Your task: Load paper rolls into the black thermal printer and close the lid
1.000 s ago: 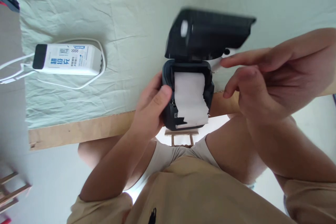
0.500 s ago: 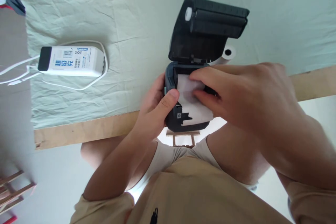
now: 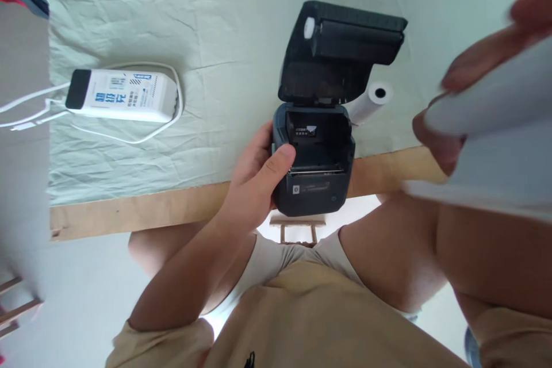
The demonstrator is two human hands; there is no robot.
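Observation:
A dark portable receipt printer is held over the table's front edge, its lid swung up and its paper bay bare inside. My left hand grips the printer's left side, thumb on the rim of the bay. Far to the right, my right hand, blurred, has its fingers around a white paper roll with a loose sheet hanging from it. Another white paper roll lies on the cloth just right of the printer, its dark core facing up.
On the left of the green cloth rests a white power strip with white cables running off the left edge. The wooden table edge crosses in front of my knees. A wooden rack stands on the floor at lower left.
My right hand has lifted the paper roll out of the printer's bay and moved it far right, near the camera. My left hand still holds the printer in place.

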